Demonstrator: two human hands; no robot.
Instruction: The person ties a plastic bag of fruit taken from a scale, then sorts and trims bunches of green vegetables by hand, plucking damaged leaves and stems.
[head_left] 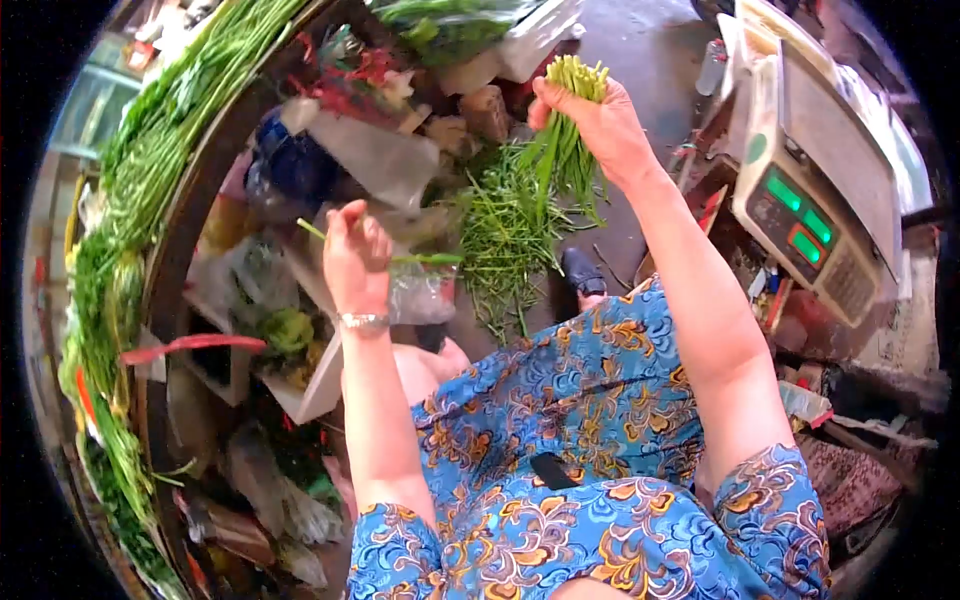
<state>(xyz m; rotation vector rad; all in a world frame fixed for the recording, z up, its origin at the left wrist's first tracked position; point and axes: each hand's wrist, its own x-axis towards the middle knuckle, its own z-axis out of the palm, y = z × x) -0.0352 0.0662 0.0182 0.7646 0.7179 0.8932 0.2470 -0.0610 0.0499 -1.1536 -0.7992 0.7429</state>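
My right hand (612,128) is closed around a thick bunch of green vegetable stems (565,150). Their pale cut ends point up past the fingers, and the thinner green parts hang down. Lower and to the left, my left hand (357,255) pinches a single green stem (428,259), which sticks out on both sides of the fingers. A loose heap of green trimmings (505,240) lies on the floor below the bunch and between the two hands.
A weighing scale (800,215) with lit green digits stands at right. Long leafy greens (190,130) line a curved shelf edge (185,215) on the left. Plastic bags (265,280), boxes and scraps crowd the floor beneath it. A shoe (583,272) is beside the trimmings.
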